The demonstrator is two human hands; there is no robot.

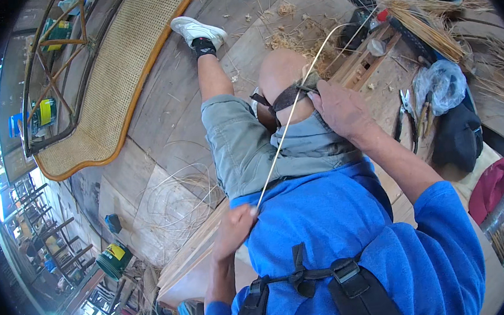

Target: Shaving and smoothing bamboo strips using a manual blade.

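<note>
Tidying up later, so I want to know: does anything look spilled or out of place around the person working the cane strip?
Yes. Cane scraps and shavings lie scattered over the wooden floor beyond the knee, and loose coils of cane sprawl beside the left hand. Nothing looks broken.

It was a cane-weaving workshop with a plank floor. A woven cane panel in a curved wooden frame lay on the boards, loose coils of cane strips just below it. Far to its right sat bundled reeds and pliers.
</note>
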